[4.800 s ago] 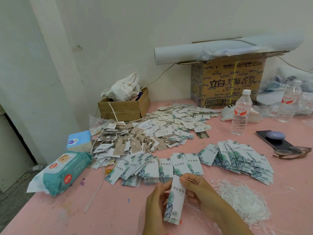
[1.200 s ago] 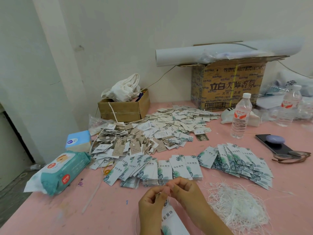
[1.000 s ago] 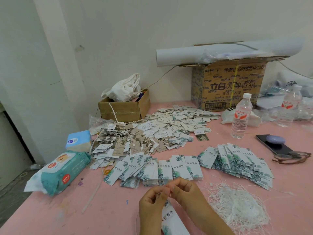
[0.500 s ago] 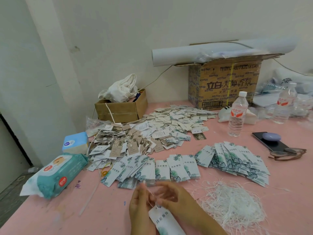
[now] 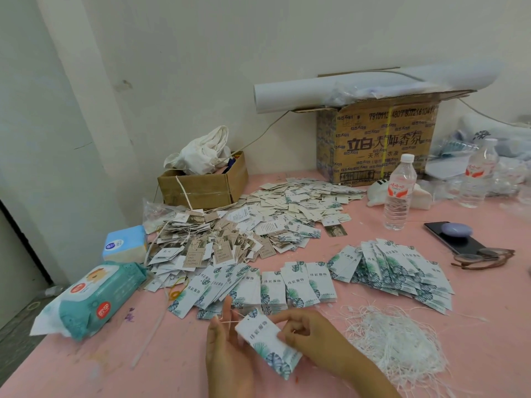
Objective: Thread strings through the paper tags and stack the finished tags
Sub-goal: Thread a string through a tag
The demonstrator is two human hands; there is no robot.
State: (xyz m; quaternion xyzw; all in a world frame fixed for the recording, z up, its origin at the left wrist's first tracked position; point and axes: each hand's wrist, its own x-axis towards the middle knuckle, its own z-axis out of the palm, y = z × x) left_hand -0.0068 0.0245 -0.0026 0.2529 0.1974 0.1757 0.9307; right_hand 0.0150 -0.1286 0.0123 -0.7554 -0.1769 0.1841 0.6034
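Near the front edge of the pink table (image 5: 178,369), the right hand (image 5: 310,331) pinches a white paper tag (image 5: 267,340) printed with green leaves. A white string (image 5: 231,321) runs from its top end to the left hand (image 5: 227,351), whose grip is unclear. Threading seems under way; next, draw the string through gently

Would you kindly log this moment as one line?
phase: threading | right hand: pinches tag | string: from tag top to left hand, grip unclear | loose strings: heap at right | tag stacks: beyond hands
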